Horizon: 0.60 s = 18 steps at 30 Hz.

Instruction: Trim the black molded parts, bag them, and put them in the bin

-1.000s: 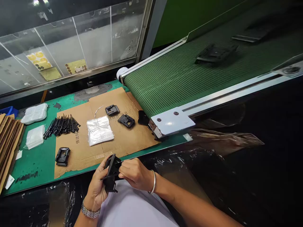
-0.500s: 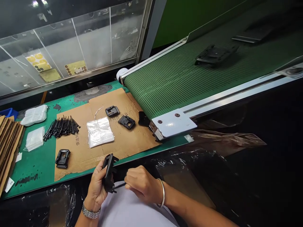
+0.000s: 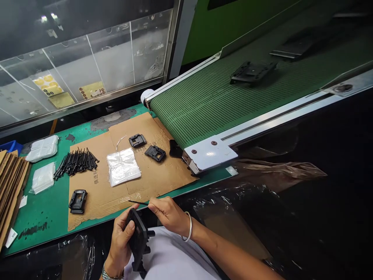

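My left hand (image 3: 121, 243) grips a black moulded plastic frame (image 3: 138, 239) upright near my lap. My right hand (image 3: 169, 216) pinches a thin black pin (image 3: 138, 203) between finger and thumb, just above the frame and apart from it. Further off, on a brown cardboard sheet (image 3: 99, 206), lie several similar black frames, including one (image 3: 77, 201) nearest my left hand. A heap of black pins (image 3: 76, 164) and a clear plastic bag stack (image 3: 123, 166) also lie on the cardboard.
A green mesh conveyor belt (image 3: 204, 105) with a white metal end plate (image 3: 210, 153) carries black frames (image 3: 253, 72). A green mat (image 3: 43, 217) holds white bagged packs (image 3: 43, 178) and stacked cardboard (image 3: 11, 190). Black plastic sheeting (image 3: 233, 206) hangs below.
My right hand has moved up and left, now holding the pin above the frame. My left hand has turned the frame and lowered it. The frame on the belt has shifted slightly.
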Available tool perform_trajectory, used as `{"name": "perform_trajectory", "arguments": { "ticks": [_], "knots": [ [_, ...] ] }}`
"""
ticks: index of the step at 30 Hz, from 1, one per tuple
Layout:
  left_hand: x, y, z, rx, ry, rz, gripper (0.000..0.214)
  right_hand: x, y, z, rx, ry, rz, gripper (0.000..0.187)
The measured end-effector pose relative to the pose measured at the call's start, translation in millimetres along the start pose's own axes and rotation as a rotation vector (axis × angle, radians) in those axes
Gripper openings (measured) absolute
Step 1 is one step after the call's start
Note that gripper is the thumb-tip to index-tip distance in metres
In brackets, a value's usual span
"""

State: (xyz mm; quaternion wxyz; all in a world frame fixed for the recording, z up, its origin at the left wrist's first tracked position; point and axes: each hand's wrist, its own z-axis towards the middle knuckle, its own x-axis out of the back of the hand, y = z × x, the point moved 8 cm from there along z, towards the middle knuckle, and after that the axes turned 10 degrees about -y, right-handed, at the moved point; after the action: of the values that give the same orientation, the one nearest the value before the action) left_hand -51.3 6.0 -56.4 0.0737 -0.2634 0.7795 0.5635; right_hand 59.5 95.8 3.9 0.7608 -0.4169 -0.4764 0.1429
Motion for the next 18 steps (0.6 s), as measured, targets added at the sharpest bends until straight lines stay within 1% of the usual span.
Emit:
{"name": "perform_trajectory", "arguments": {
  "ticks": [2, 5, 7, 10, 12, 14, 16, 18],
  "knots": [
    [2.6, 6.5, -0.1, -0.079, -0.075, 0.196, 0.038, -1.1, -5.9, 0.6, 0.052, -0.044, 0.063, 0.041],
    [2.3, 13.9, -2.4, -0.191, -0.19, 0.408, 0.039, -2.1, -25.9, 0.3, 0.18, -0.117, 0.097, 0.043],
    [1.6, 14.3, -4.3, -0.214, -0.25, 0.458, 0.041, -3.0, -37.2, 0.1, 0.234, -0.145, 0.084, 0.043],
    [0.0, 13.6, -6.8, -0.23, -0.304, 0.439, 0.042, -5.5, -45.2, 0.0, 0.267, -0.142, 0.054, 0.042],
    [-0.1, 14.9, -8.2, -0.253, -0.298, 0.405, 0.04, -8.7, -47.0, -0.6, 0.28, -0.143, 0.052, 0.042],
    [2.7, 16.1, -8.9, -0.26, -0.245, 0.365, 0.037, -11.9, -49.3, -2.5, 0.302, -0.153, 0.055, 0.044],
    [7.3, 15.0, -9.0, -0.231, -0.179, 0.303, 0.035, -14.1, -53.4, -5.8, 0.331, -0.168, 0.054, 0.044],
    [10.6, 10.5, -8.5, -0.168, -0.144, 0.213, 0.033, -15.4, -59.0, -10.7, 0.364, -0.186, 0.055, 0.044]
  ]
}}
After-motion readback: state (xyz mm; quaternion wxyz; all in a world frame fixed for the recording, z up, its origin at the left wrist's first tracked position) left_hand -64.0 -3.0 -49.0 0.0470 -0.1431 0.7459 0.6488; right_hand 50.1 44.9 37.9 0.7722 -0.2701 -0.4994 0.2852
